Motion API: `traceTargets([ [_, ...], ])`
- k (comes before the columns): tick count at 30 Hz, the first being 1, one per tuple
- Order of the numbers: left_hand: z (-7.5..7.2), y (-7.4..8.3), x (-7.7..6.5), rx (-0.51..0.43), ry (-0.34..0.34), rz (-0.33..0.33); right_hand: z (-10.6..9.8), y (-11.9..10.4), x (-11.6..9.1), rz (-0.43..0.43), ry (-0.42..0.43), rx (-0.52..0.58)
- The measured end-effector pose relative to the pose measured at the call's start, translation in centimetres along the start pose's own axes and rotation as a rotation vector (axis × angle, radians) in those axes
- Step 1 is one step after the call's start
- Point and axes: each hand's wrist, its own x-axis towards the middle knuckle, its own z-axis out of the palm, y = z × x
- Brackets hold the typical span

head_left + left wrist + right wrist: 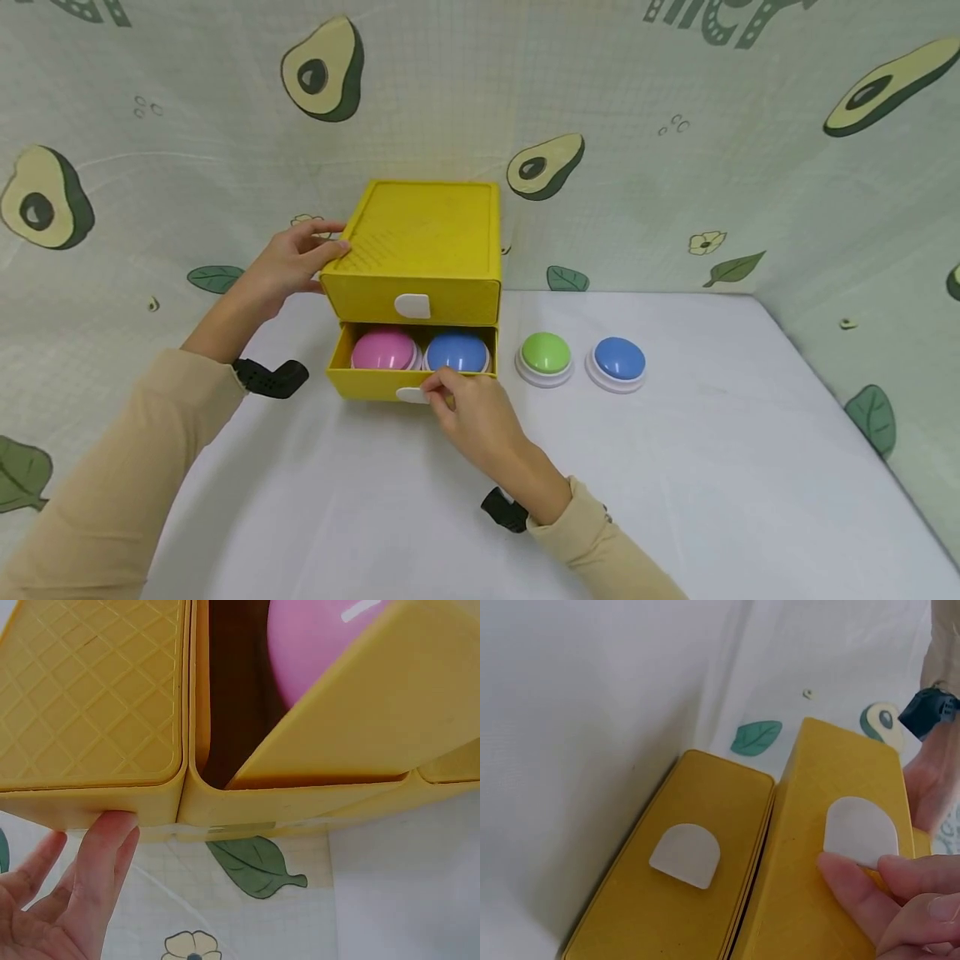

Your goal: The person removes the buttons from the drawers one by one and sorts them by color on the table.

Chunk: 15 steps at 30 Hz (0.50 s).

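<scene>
A yellow two-drawer box [426,229] stands at the back of the white table. Its lower drawer [367,385] is partly pulled out, while the upper one is closed. Inside the lower drawer sit a pink domed button [384,350] and a blue domed button [456,352], side by side on white bases. My right hand [480,417] pinches the white drawer tab [861,831] on the lower drawer's front between thumb and finger. With its fingers extended, my left hand [288,260] rests against the box's left side near the top; the left wrist view shows its fingers [109,847] touching the wall.
Right of the box, a green domed button [546,353] and another blue domed button [619,359] stand on the white table [712,467]. A cloth backdrop [637,208] printed with avocados and leaves rises behind the box. Black devices [272,379] are strapped at both wrists.
</scene>
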Motion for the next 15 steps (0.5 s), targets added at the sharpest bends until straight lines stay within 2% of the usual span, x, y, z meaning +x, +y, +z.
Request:
traceTargets([
  [15,-0.06,-0.21,0.09,0.005,0.003,0.012,-0.08,-0.38,-0.65,-0.011,0.026,-0.005],
])
